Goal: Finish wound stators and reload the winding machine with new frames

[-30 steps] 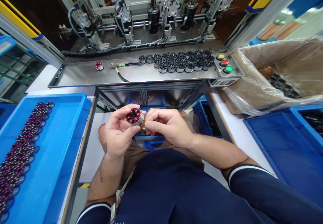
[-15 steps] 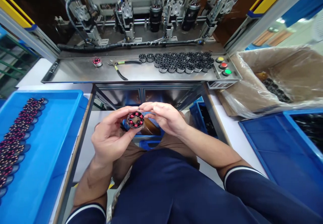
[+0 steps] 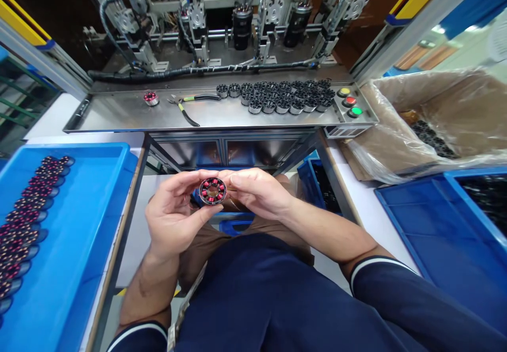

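Note:
My left hand (image 3: 172,212) grips a motor stator (image 3: 203,192) between thumb and fingers, its round face turned up towards me. The stator has a dark ring and red wire windings around an open centre. At its right edge is my right hand (image 3: 259,191), thumb and fingers pinched together; what lies between those fingertips is hidden. Thin strands show just below the right fingers. Both hands are above my lap, in front of the machine's metal tray (image 3: 130,117).
On the tray stand another red-wound stator (image 3: 151,98), pliers (image 3: 184,106), rows of unwound stator cores (image 3: 283,106) and push buttons (image 3: 349,101). A blue bin (image 3: 91,225) with wound stators is at left. At right are a plastic-lined carton (image 3: 455,109) and a blue crate (image 3: 420,230).
My right hand has come down slightly, and its fingers have closed in a pinch at the stator's edge. The stator has tilted so its open centre shows; my left hand keeps its hold.

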`<state>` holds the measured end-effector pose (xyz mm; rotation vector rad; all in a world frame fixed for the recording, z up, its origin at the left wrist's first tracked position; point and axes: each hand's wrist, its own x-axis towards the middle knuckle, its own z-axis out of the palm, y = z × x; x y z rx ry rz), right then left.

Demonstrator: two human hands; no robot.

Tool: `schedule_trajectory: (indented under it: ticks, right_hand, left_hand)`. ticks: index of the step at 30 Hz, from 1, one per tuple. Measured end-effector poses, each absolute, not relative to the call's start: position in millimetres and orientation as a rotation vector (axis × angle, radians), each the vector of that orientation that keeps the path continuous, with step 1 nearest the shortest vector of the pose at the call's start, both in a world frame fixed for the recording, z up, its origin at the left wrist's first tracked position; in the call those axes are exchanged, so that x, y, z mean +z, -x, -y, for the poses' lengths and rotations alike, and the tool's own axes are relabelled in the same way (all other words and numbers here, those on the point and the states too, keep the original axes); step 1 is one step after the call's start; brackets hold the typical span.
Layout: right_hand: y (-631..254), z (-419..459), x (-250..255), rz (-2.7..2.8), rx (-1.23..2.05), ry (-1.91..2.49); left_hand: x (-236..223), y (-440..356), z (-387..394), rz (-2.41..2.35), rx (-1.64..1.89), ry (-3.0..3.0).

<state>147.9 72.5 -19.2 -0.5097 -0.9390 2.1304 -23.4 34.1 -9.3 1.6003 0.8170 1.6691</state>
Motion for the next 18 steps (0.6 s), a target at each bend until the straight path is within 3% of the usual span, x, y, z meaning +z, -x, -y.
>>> schedule_trajectory:
  ticks: [6, 10, 14, 18]
  right_hand:
    - [-146, -69, -18, 0.833, 2.315, 0.504]
    - [-147, -66, -18, 0.875, 2.216, 0.443]
    - [-156, -69, -16, 1.391, 1.475, 0.457]
    - [-164, -71, -15, 1.934, 0.504, 0.398]
  left_hand:
    - [-12, 26, -38, -0.734, 1.599, -1.672]
    - [-14, 29, -41, -0.772, 1.588, -1.76]
    - [-20, 34, -43, -0.986, 1.662, -1.626]
    - [-28, 28, -40, -0.89, 1.306, -1.295]
